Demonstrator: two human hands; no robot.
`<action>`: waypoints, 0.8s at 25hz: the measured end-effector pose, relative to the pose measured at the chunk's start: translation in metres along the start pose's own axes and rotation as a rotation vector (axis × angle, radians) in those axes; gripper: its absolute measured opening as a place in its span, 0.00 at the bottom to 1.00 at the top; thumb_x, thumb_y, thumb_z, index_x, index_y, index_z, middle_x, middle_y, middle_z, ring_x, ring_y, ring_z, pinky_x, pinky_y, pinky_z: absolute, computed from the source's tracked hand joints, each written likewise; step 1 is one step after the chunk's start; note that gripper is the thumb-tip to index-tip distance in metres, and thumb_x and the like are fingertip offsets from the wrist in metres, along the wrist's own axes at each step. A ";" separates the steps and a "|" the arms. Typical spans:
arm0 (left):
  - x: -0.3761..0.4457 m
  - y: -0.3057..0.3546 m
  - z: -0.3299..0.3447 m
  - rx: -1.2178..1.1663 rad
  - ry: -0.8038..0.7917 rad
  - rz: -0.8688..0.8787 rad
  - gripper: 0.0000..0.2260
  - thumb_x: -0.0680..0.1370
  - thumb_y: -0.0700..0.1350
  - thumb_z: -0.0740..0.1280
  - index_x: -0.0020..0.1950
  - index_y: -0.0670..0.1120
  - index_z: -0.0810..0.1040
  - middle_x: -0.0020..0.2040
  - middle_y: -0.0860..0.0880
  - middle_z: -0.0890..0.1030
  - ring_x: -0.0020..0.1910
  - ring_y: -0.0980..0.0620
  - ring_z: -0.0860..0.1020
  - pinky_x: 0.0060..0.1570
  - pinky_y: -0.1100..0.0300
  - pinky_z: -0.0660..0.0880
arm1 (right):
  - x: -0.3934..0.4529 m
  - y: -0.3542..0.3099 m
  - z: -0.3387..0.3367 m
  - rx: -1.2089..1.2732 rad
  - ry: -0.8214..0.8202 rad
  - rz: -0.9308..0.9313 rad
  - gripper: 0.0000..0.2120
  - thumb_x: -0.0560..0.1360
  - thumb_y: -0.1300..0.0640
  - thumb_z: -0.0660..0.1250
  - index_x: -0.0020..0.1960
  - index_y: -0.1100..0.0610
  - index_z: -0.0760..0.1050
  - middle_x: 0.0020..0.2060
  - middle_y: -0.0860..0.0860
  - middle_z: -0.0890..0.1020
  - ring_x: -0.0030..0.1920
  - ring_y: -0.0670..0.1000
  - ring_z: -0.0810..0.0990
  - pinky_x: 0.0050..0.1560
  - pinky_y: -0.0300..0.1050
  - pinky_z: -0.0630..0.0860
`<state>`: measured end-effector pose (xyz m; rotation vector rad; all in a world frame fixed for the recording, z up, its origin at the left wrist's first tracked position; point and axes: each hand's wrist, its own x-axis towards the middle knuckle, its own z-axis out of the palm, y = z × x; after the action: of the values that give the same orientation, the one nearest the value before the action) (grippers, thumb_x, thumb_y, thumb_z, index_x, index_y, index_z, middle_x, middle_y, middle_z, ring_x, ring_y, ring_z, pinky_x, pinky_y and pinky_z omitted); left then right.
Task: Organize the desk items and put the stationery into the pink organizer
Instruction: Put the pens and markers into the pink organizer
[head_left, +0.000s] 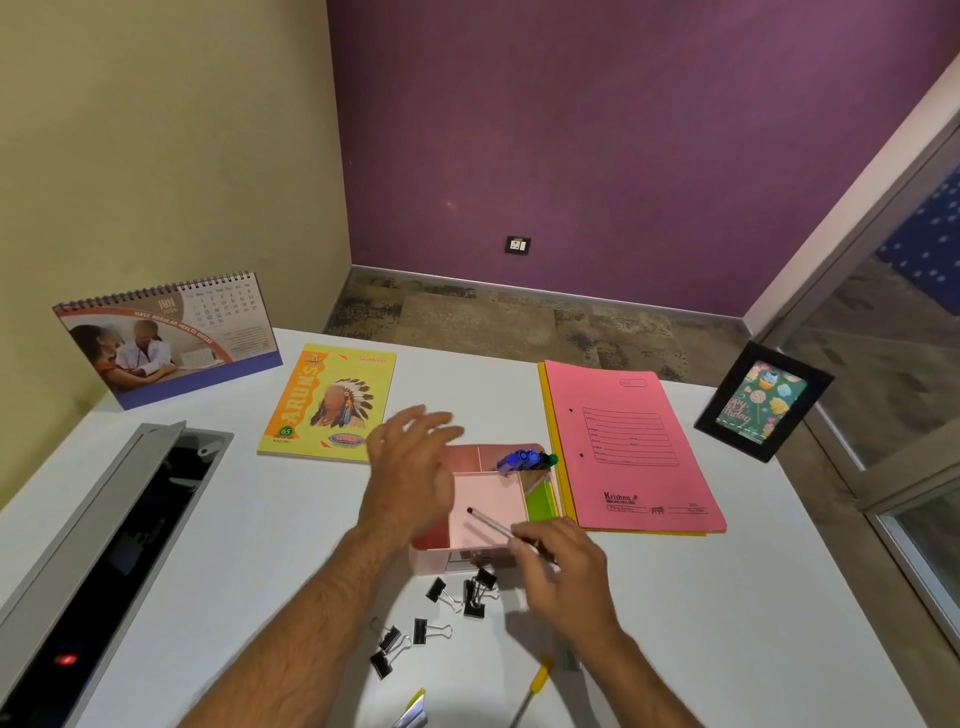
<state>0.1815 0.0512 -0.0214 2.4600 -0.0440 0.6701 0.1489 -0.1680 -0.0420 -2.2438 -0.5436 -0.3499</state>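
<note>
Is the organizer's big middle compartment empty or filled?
Empty: its pink floor shows bare in the organizer. The pen in the right hand hangs over it, not yet dropped.

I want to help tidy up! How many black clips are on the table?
6 clips: three bunched before the pink organizer, three nearer the person. The bunch overlaps, so another may hide.

The pink organizer (488, 501) sits mid-desk, open-topped and split into compartments: blue and green markers (527, 460) stand in a far one, green sticky notes (541, 500) fill the right one. A pen (493, 524) slants over the large middle compartment, dark tip toward the far edge. Black binder clips (470, 592) lie scattered toward the near edge, a yellow pen (535, 686) beside them.
</note>
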 end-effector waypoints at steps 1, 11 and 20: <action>-0.001 0.005 -0.001 -0.064 -0.028 0.138 0.23 0.65 0.38 0.64 0.58 0.48 0.80 0.61 0.52 0.79 0.66 0.48 0.70 0.65 0.44 0.63 | 0.012 -0.006 -0.003 0.017 0.040 -0.003 0.06 0.70 0.62 0.73 0.46 0.54 0.82 0.38 0.44 0.81 0.39 0.43 0.76 0.38 0.36 0.73; -0.001 0.012 0.007 -0.017 -0.070 0.507 0.08 0.74 0.47 0.71 0.52 0.49 0.84 0.44 0.52 0.83 0.43 0.52 0.79 0.40 0.57 0.72 | 0.041 -0.029 -0.015 0.207 0.055 0.098 0.17 0.68 0.55 0.78 0.55 0.51 0.77 0.45 0.41 0.83 0.44 0.42 0.83 0.43 0.37 0.80; 0.009 -0.011 0.001 -0.273 0.029 -0.400 0.10 0.72 0.47 0.75 0.45 0.57 0.75 0.41 0.59 0.83 0.45 0.52 0.82 0.39 0.54 0.78 | -0.042 0.016 -0.004 -0.407 -1.167 -0.072 0.15 0.69 0.52 0.73 0.55 0.48 0.77 0.55 0.47 0.76 0.56 0.51 0.76 0.53 0.49 0.75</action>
<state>0.1918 0.0605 -0.0237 2.1099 0.3372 0.4861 0.1200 -0.1925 -0.0670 -2.6618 -1.2110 0.9781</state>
